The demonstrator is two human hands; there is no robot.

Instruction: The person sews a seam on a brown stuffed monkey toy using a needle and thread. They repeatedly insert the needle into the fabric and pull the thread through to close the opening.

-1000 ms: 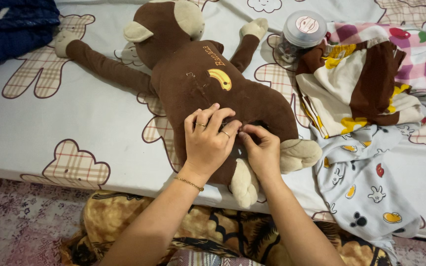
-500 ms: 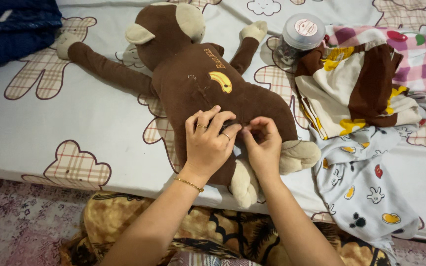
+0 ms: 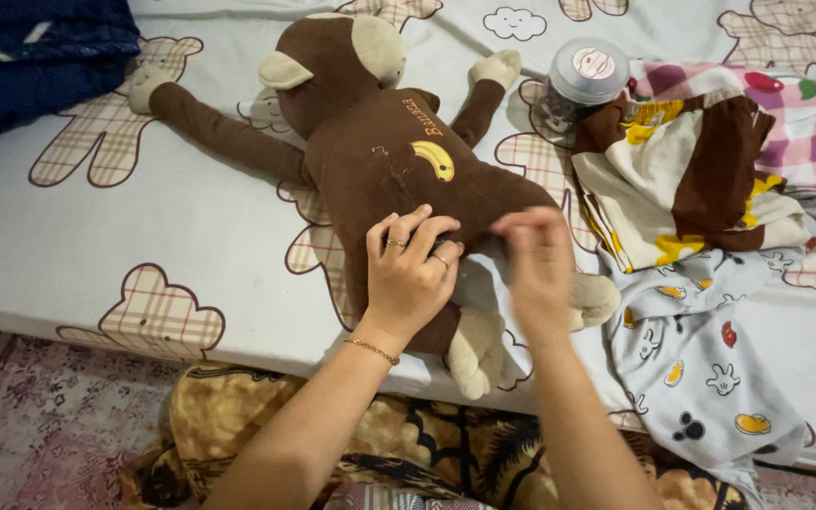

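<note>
We pressed our left hand (image 3: 410, 274), fingers curled, onto the soft brown plush monkey (image 3: 399, 170), which lay limp on the bed (image 3: 144, 227) with its smooth bear-print sheet. Our right hand (image 3: 538, 260) was blurred above the monkey's lower body; we could not tell its grip.

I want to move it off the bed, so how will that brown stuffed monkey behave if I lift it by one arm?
The stuffed monkey will probably flop: its long arms lie limp on the sheet. It looks soft and light for its size, since the left hand dents its body. It seems unlikely to slip or roll.
</note>
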